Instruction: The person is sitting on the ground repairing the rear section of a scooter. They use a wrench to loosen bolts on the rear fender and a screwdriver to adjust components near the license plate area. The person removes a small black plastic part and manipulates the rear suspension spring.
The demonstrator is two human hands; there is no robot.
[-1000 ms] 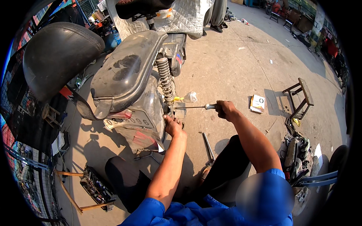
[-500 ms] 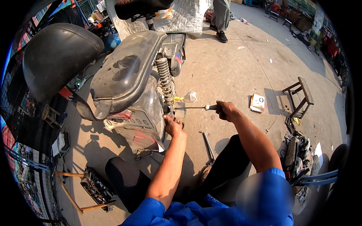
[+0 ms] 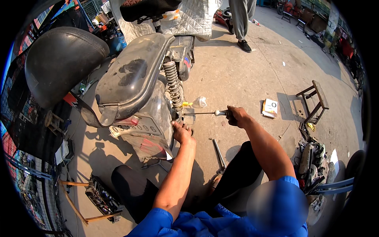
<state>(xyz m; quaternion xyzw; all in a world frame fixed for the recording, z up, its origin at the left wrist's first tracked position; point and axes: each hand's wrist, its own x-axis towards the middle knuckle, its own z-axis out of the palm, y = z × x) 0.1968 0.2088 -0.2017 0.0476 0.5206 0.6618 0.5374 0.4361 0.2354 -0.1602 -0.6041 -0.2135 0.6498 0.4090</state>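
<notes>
Just behind the scooter (image 3: pixel 132 89) and to its right, a long metal tool (image 3: pixel 219 155) is lying on the ground. At the scooter's right rear side, the left hand (image 3: pixel 183 133) is reaching in low, its fingers partly curled and touching parts there; whether they are gripping anything, I cannot tell. Right of the scooter, the right hand (image 3: pixel 237 117) is holding a screwdriver (image 3: pixel 220 113), fingers folded tightly round its handle, and the level shaft is pointing at the scooter, beneath its coil spring (image 3: pixel 172 81). Further right of the scooter, a white-and-orange box (image 3: pixel 270 108) is lying near a wooden stool (image 3: pixel 320 94). Beyond the scooter's right side, grey-trousered legs (image 3: pixel 240 19) are showing.
</notes>
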